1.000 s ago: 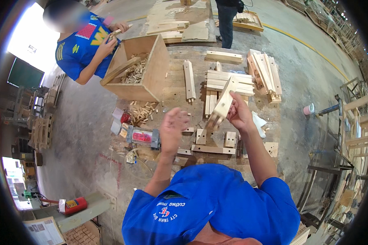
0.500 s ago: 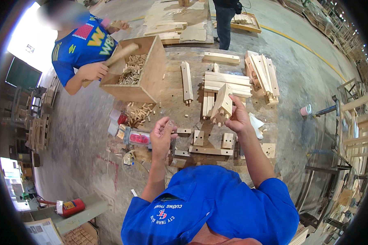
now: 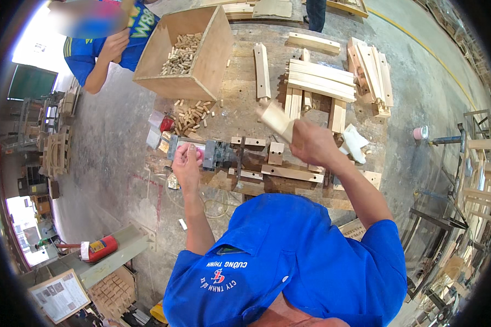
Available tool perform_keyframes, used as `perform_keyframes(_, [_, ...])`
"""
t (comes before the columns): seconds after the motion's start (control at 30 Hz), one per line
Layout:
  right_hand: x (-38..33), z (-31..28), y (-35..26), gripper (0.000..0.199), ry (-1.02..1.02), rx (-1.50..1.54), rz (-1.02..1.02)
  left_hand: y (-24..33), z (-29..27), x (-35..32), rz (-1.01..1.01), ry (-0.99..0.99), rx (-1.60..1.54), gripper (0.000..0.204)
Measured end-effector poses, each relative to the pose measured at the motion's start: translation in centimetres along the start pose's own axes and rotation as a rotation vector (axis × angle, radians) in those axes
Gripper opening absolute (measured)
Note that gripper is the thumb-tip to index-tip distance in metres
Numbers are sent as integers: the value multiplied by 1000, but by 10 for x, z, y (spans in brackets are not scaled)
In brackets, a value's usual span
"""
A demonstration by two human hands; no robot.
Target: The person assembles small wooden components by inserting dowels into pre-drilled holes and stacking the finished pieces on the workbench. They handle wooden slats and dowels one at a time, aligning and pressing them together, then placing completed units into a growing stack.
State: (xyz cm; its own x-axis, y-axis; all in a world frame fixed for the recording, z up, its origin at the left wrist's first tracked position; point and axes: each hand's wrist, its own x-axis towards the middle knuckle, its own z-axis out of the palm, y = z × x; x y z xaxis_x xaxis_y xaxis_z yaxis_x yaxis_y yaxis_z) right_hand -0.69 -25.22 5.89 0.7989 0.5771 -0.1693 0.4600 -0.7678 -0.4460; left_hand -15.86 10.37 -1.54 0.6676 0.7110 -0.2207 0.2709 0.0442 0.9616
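In my right hand (image 3: 314, 143) is a short pale wooden piece (image 3: 276, 121), blurred by motion and tilted up toward the left over the bench. My left hand (image 3: 186, 166) is at a grey-sided tray (image 3: 208, 155) on the bench's left part, fingers pinched together against a pinkish-red thing (image 3: 199, 155). What the fingertips hold, if anything, I cannot make out. Between the hands, a small block with dark holes (image 3: 276, 153) and a long wooden strip (image 3: 292, 173) lie on the bench.
Loose dowels (image 3: 192, 116) lie before a plywood box (image 3: 215, 60) holding more dowels. Stacked wooden bars (image 3: 322, 76) and a bundle of slats (image 3: 372, 76) occupy the far right. A crumpled white cloth (image 3: 354, 143) lies near my right wrist. A co-worker (image 3: 93, 62) stands far left.
My left hand has moved left and down to the tray. The right hand has swung the wooden piece lower and turned it toward the left. The view has shifted, and the co-worker's arm is raised.
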Motion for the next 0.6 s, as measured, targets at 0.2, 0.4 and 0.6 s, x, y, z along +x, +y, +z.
perform_keyframes(0.2, [-16, 65, 2, 32, -106, -199, -208, -22, -18, -2, 296, 132, 404, 30])
perform_keyframes(0.4, [-25, 94, 10, 32, -99, -254, -240, -24, -17, -2, 438, 212, 814, 26])
perform_keyframes(0.6, [-24, 98, 6, 39, -88, -93, -195, -20, -19, 1, 347, 231, 821, 21])
